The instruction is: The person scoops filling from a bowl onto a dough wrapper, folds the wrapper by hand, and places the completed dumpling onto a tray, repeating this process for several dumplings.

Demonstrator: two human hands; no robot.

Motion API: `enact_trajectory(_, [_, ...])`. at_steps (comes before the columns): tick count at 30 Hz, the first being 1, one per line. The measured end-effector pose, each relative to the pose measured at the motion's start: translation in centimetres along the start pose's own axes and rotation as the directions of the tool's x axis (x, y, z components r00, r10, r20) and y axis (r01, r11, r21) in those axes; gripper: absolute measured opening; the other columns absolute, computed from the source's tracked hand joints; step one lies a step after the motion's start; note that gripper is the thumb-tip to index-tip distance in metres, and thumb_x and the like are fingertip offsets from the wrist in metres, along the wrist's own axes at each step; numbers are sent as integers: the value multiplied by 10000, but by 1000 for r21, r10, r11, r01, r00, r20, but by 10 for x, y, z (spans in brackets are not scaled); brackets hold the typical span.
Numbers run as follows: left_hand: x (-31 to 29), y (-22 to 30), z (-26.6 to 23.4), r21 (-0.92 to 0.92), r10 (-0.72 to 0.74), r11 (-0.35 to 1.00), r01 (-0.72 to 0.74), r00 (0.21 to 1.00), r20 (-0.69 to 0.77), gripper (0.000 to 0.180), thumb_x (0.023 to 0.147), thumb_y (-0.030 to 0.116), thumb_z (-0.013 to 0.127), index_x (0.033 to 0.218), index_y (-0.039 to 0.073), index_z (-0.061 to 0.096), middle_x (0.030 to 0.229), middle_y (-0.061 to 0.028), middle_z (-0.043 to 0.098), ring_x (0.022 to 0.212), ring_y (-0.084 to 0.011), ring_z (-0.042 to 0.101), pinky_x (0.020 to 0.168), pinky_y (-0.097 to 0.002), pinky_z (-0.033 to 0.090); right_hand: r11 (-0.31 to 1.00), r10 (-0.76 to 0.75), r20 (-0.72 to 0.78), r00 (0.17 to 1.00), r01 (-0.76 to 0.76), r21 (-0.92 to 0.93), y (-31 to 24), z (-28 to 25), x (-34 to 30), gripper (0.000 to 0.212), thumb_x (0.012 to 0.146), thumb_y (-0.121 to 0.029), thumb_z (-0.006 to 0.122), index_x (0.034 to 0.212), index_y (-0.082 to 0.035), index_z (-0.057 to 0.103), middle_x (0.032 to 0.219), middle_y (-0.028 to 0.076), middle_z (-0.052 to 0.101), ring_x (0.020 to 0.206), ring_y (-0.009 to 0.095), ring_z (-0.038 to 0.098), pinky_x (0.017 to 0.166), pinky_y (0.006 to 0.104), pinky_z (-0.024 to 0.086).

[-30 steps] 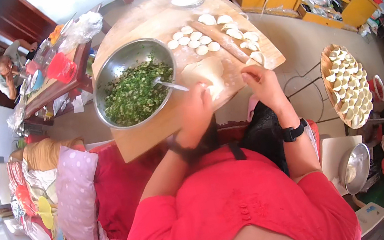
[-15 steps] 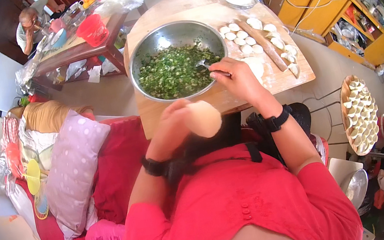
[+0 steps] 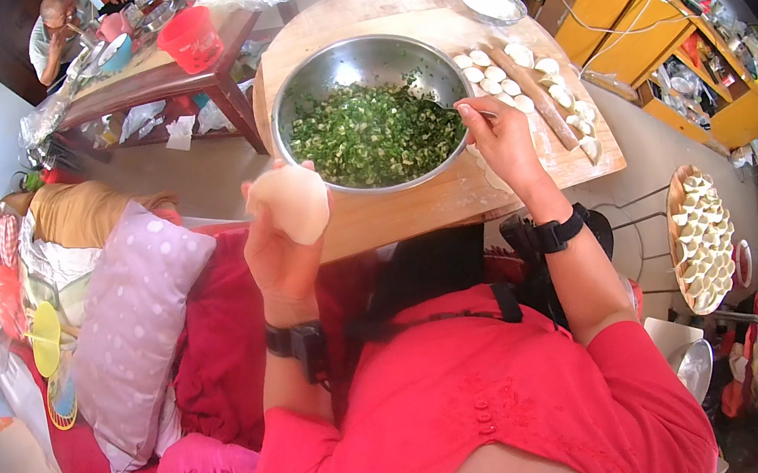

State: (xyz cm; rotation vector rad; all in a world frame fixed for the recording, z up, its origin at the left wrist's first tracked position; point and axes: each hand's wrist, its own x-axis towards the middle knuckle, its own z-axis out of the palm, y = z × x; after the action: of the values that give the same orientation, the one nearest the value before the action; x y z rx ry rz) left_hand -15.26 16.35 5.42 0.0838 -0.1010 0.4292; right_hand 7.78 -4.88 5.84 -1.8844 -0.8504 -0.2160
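Note:
My left hand (image 3: pixel 282 265) holds up a round dumpling wrapper (image 3: pixel 295 204), left of and in front of a large steel bowl (image 3: pixel 347 59). The bowl contains chopped green filling (image 3: pixel 370 134). At its right rim, my right hand (image 3: pixel 508 145) grips a spoon (image 3: pixel 488 112) whose head dips toward the filling and is hard to make out. Just beyond that hand, several small dough pieces (image 3: pixel 493 75) lie on the wooden board (image 3: pixel 342 17) beside a rolling pin (image 3: pixel 539 101). Folded dumplings (image 3: pixel 585 128) sit along the pin's right side.
A tray of dumplings (image 3: pixel 702 232) stands at the right, off the board. A dish of white powder (image 3: pixel 493 3) is at the board's far edge. Across the room, a person (image 3: pixel 55 40) sits by a table with a red bucket (image 3: pixel 190 42). A pillow (image 3: pixel 143 326) lies at left.
My left hand has moved left with the wrapper and turned it more upright. My right hand has shifted slightly right and up with the spoon, and the view has swung a little.

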Motion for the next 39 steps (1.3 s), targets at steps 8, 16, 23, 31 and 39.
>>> enact_trajectory(8, [2,13,4,46,30,999,-29,999,-19,483,901,16,538,1359,-3,385,1393,-122,447,1350,-328,345,1140,-480,258,787,463,68,884,-446,426,-23,2,-23,229,941,-167,547,960,38,647,687,73,621,519,116,560,487,259,459])
enact_trajectory(16, [2,38,-23,112,183,981,-161,957,-225,338,878,50,606,1209,76,542,1234,-99,591,1218,-312,503,1095,-468,340,537,562,84,823,-440,720,-12,2,-32,231,941,-167,543,976,50,617,732,117,618,541,163,594,482,267,488])
enact_trajectory(23, [0,22,26,168,171,973,-158,983,-67,427,878,11,552,1288,121,506,1348,-113,505,1278,-317,441,1076,-556,324,327,585,171,793,-424,845,-5,-6,-34,194,938,-137,540,976,38,615,762,118,633,584,177,588,515,284,482])
enact_trajectory(31, [34,-4,18,426,111,902,-72,991,-68,421,949,97,525,1333,-41,423,1316,-137,522,1172,-273,540,982,-335,463,481,525,96,846,-388,787,-22,-11,-29,200,947,-152,546,981,27,626,735,89,630,588,149,586,528,257,476])
enact_trajectory(39, [39,-11,2,627,23,779,5,999,-36,382,956,128,504,1316,13,447,1216,-140,573,1112,-237,586,731,-259,545,748,390,147,909,-406,525,-31,3,-38,210,946,-160,560,1007,27,635,699,35,606,583,88,562,544,220,453])
